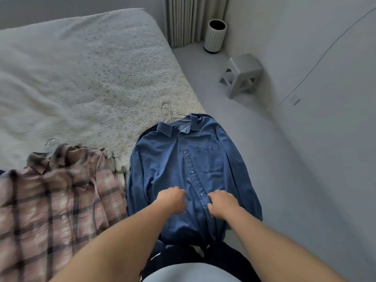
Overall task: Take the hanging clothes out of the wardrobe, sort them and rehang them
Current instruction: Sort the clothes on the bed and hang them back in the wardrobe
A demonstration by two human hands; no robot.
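Note:
A blue denim shirt [183,159] lies face up on the near right corner of the bed [81,68], its white hanger hooks [167,112] poking out past the collar. Dark garments show under it. Both hands are on the shirt's lower front. My left hand [172,199] sits left of the button placket with its fingers curled down into the cloth. My right hand [222,203] lies on the placket itself, fingers bent onto the fabric. To the left lies a pink plaid shirt [57,200], also on a hanger [51,144].
A grey stool [242,74] stands on the floor by the right wall. A white ribbed bin [215,35] sits in the far corner next to a curtain [189,17]. Grey floor runs between the bed and the wall.

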